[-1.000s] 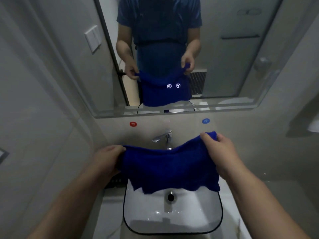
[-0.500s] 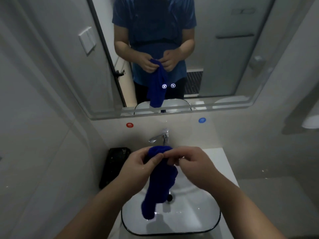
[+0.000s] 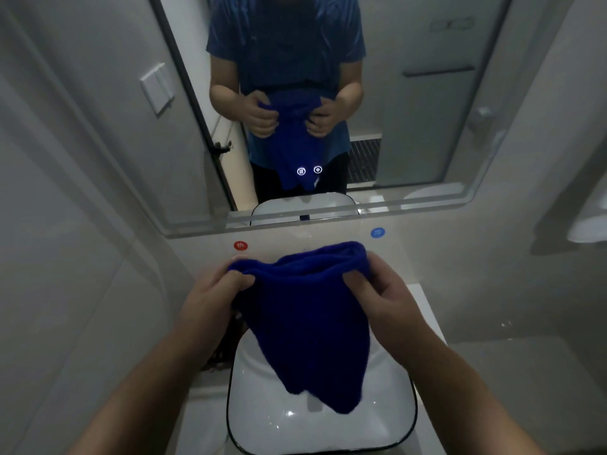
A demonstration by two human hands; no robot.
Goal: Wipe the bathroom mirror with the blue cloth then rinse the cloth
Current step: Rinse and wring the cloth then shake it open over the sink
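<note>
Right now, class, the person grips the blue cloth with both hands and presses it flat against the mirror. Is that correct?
Not quite. The left hand and right hand do grip the blue cloth, but it is not against the mirror: it hangs bunched above the white basin, as the head view shows.

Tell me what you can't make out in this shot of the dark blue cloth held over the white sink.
Head view:
- The drain and any tap, hidden behind the dark blue cloth that the left hand and right hand grip over the white sink.
- The dark object beside the sink, mostly covered by the left forearm.
- The white fixture, cut off by the right edge.
</note>
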